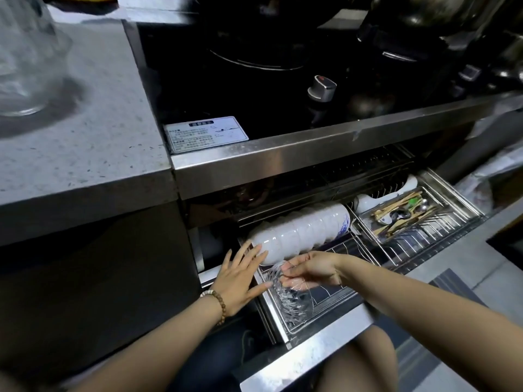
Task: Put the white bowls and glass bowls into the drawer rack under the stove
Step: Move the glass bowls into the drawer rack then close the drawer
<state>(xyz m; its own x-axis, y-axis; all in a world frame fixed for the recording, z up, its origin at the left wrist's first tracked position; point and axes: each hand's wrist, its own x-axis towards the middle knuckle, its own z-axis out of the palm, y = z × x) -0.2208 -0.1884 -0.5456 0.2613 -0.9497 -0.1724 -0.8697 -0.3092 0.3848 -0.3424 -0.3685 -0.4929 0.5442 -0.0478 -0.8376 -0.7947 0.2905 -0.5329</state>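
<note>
A cut-glass bowl [291,295] stands on edge at the drawer rack's [319,321] front left corner, pinched at its rim by the right hand [311,271]. The left hand [240,274], fingers spread and holding nothing, braces the white bowls [300,232] lying stacked behind. Released carelessly, the glass may tip and knock them.

Clear cut glass with ribbed facets is catching the light on the glass bowl [291,295], next to a row of white bowls [300,232] gleaming in glossy glazed ceramic. The drawer rack [418,244] is showing thin, shiny metal wire, and its front edge [305,352] is glinting in brushed steel. The stove top [240,89] is reflecting like black glass, bordered by a satin steel trim [311,154]. The countertop [73,137] is looking like matt, speckled grey stone. Wooden beads are forming the bracelet [219,302].
</note>
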